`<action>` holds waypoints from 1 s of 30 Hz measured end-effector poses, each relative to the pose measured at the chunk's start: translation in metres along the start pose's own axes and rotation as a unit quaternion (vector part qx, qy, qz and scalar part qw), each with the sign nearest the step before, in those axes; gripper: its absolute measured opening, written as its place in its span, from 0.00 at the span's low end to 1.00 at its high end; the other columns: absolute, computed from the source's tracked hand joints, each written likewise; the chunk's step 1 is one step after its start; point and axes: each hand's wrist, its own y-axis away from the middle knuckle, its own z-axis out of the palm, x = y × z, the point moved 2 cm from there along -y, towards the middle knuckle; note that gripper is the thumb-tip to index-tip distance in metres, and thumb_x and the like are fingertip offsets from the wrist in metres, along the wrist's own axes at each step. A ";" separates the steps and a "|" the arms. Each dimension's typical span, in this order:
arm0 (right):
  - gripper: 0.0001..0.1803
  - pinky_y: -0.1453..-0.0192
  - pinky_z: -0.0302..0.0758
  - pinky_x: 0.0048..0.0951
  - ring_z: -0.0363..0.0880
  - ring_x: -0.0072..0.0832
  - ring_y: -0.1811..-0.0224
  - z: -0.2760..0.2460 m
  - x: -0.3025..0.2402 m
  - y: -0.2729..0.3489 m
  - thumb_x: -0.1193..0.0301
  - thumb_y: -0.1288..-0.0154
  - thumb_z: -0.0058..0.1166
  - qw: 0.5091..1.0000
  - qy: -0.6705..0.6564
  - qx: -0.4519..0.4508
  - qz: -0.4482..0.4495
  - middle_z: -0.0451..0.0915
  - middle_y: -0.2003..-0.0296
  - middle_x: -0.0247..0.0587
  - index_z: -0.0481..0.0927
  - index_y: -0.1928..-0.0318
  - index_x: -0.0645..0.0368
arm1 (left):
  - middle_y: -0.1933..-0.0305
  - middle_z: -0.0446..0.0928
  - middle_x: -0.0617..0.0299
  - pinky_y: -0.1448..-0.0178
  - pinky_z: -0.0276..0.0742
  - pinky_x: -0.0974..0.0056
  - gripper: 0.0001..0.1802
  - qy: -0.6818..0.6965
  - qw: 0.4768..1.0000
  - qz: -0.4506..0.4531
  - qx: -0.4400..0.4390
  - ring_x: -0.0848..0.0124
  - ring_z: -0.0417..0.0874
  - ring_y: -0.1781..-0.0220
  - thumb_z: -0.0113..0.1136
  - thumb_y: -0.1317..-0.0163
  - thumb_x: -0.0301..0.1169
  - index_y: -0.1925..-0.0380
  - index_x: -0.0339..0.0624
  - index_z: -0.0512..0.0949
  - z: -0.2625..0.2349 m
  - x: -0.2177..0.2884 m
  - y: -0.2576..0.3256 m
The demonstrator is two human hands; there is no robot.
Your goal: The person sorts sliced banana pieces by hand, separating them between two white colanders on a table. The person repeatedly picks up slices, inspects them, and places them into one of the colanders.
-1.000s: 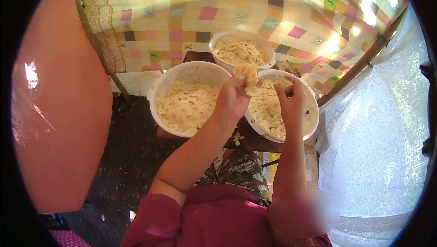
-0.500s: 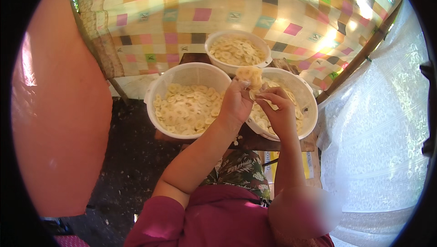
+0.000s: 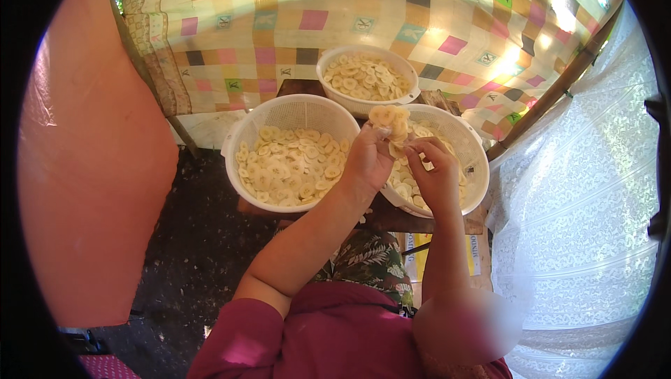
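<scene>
My left hand [image 3: 369, 158] is closed round a small bunch of pale banana slices [image 3: 390, 120], raised above the gap between two white baskets. Close on its right, my right hand [image 3: 435, 164] pinches at the lower edge of the bunch with thumb and fingertips. What lies between those fingertips is too small to make out. Under my hands stands the right basket [image 3: 475, 152], with more slices in it, partly hidden by my right hand. The left basket [image 3: 234, 134], with mesh walls, holds a broad layer of round banana slices [image 3: 290, 169].
A third white basket [image 3: 412, 92] of slices stands behind on the dark wooden table [image 3: 391, 217]. A checkered plastic sheet [image 3: 314, 23] hangs at the back. An orange sheet [image 3: 98, 169] hangs left, a white lace curtain [image 3: 573, 225] right. A wooden pole [image 3: 542, 103] slants beside the curtain.
Both hands have shifted very slightly to the right in the picture, still together at the bunch of slices. The baskets look the same.
</scene>
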 end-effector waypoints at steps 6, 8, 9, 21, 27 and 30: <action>0.06 0.61 0.75 0.31 0.80 0.36 0.68 -0.001 0.006 0.002 0.73 0.36 0.60 0.993 -0.019 0.079 0.087 0.81 0.68 0.44 0.82 0.64 0.63 | 0.42 0.72 0.51 0.34 0.73 0.54 0.23 0.012 1.000 0.011 0.005 0.61 0.76 0.39 0.46 0.37 0.20 0.41 0.35 0.64 0.004 -0.005 0.001; 0.06 0.62 0.75 0.31 0.79 0.35 0.69 -0.009 0.011 0.000 0.72 0.36 0.60 0.989 0.012 0.128 0.068 0.80 0.69 0.44 0.82 0.65 0.63 | 0.40 0.72 0.52 0.32 0.73 0.54 0.23 -0.005 1.000 0.021 -0.017 0.61 0.76 0.38 0.48 0.35 0.22 0.39 0.34 0.64 0.006 -0.003 0.001; 0.06 0.63 0.74 0.31 0.79 0.35 0.69 -0.015 0.014 -0.001 0.72 0.36 0.60 0.986 0.023 0.152 0.059 0.80 0.70 0.43 0.82 0.65 0.63 | 0.40 0.72 0.52 0.32 0.73 0.55 0.23 -0.008 1.000 0.026 -0.011 0.61 0.76 0.38 0.48 0.35 0.22 0.39 0.34 0.63 0.005 -0.002 0.001; 0.14 0.60 0.74 0.21 0.79 0.20 0.65 0.011 0.036 0.009 0.72 0.38 0.63 0.950 -0.245 0.013 0.195 0.82 0.65 0.36 0.79 0.53 0.63 | 0.38 0.70 0.51 0.31 0.72 0.57 0.24 -0.007 0.999 0.044 0.013 0.62 0.74 0.36 0.46 0.35 0.19 0.38 0.34 0.62 0.005 -0.010 -0.004; 0.15 0.60 0.75 0.22 0.79 0.19 0.65 -0.009 0.041 0.004 0.73 0.36 0.61 0.973 -0.150 0.085 0.151 0.82 0.65 0.35 0.79 0.50 0.63 | 0.39 0.70 0.52 0.33 0.74 0.59 0.23 -0.052 0.996 0.063 0.020 0.63 0.76 0.38 0.46 0.35 0.17 0.39 0.34 0.62 0.009 -0.002 0.000; 0.15 0.59 0.73 0.20 0.77 0.17 0.63 0.006 0.033 0.008 0.74 0.36 0.60 0.958 -0.240 0.046 0.149 0.81 0.64 0.32 0.78 0.50 0.63 | 0.40 0.71 0.51 0.34 0.76 0.60 0.22 -0.068 0.996 0.056 0.015 0.63 0.77 0.39 0.46 0.35 0.17 0.40 0.35 0.62 0.010 -0.010 0.002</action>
